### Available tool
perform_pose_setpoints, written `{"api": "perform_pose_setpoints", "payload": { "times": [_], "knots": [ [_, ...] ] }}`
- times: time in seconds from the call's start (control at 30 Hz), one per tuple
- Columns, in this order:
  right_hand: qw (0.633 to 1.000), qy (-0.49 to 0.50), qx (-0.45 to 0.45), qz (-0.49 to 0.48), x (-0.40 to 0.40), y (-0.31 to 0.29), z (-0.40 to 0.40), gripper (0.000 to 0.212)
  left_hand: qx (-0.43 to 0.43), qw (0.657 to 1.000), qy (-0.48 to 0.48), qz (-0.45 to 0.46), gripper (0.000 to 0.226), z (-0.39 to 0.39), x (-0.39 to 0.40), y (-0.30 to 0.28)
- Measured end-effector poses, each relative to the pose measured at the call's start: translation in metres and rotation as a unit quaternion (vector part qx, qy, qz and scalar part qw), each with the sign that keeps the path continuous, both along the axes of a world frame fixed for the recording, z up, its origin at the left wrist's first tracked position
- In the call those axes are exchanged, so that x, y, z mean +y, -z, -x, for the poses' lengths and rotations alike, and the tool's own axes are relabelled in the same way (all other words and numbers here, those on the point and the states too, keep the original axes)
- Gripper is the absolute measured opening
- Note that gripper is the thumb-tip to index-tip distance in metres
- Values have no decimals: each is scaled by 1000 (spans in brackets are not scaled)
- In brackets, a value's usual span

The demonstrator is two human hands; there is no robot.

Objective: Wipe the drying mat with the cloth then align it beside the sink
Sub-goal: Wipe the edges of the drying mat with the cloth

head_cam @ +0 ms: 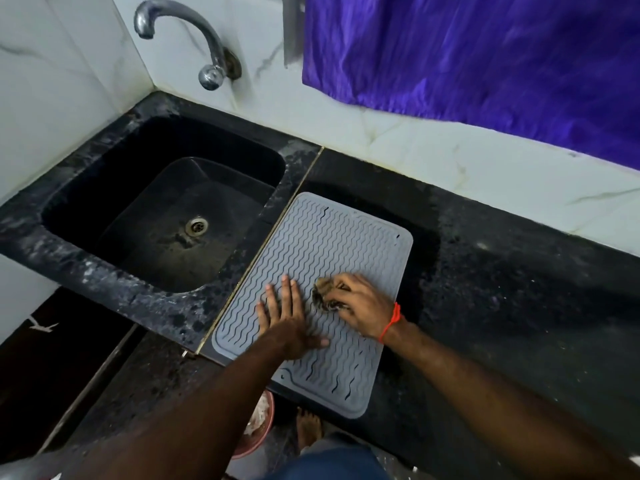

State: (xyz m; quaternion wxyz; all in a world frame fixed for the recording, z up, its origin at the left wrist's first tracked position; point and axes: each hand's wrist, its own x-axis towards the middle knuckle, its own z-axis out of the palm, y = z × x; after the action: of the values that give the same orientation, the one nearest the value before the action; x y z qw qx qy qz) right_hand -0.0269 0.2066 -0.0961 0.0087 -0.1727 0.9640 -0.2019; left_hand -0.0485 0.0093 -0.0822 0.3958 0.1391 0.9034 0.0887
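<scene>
A grey ribbed drying mat (322,244) lies on the black counter just right of the sink (104,271), its near end overhanging the counter's front edge. My left hand (287,320) presses flat on the mat's near-left part, fingers spread. My right hand (360,306) is closed around a small dark bunched cloth (323,294) and holds it against the mat's middle. A red thread circles that wrist.
A chrome tap (180,36) juts from the tiled wall above the sink. A purple cloth (485,64) hangs on the wall at the back right. The black counter (519,289) stretches to the right. A pink bucket (259,434) and a foot show on the floor below.
</scene>
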Motion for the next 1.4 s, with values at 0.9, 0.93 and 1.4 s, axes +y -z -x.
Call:
{"api": "perform_pose_setpoints", "payload": {
  "times": [0.9,0.93,1.4],
  "knots": [
    [996,-46,-37,-66,6,-4,81,46,-20,999,22,-12,135,6,-6,7],
    [997,-36,-32,-58,9,-2,83,44,-19,1000,21,-13,135,6,-6,8],
    [976,206,-63,15,24,-15,168,36,21,995,1,-93,134,-2,-15,9]
  ]
}}
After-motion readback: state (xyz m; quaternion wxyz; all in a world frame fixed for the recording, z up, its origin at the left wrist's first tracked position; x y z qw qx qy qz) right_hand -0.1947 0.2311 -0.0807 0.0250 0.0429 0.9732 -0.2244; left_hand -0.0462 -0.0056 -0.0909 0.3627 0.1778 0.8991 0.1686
